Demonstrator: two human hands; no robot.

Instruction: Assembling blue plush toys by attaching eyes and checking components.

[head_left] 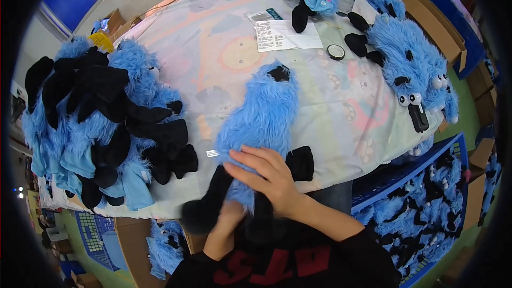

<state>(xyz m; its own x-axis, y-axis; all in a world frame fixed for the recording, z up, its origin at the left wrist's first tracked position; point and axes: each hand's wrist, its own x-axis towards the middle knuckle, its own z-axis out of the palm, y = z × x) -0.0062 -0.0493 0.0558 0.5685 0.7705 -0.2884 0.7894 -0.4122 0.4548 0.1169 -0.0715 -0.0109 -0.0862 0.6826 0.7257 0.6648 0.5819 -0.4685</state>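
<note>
The cloth-covered table [184,37] filled most of my view. Below its near right corner stood a blue plastic crate [378,192], packed with blue-and-black plush. Along the left edge, a heap of blue plush toys [140,61], black limbs sprawling inward; a smaller cluster of plush toys [394,37] lay by the right edge.

At the middle of the near edge: a shaggy blue plush toy [264,106], body pointing toward the far edge, black limbs at the near end. Right hand [269,178] lay across its lower body, fingers extended, only slightly apart, resting on fur, not wrapped round it. Left hand [230,216] was blurred among the near limbs; fingers hidden, so I could not tell whether they pinched anything.

Farther in: white printed sheet [293,37], tape roll [336,52] just beside it. Smallest, a white label [213,153] at the toy's left flank; sewn or loose, I could not tell.

Risks, as I judged them: a hard tug from the left could strain a seam or drag the toy off the near edge if the right pressed too lightly; a sideways sweep could fold the label under or nudge the heap.
</note>
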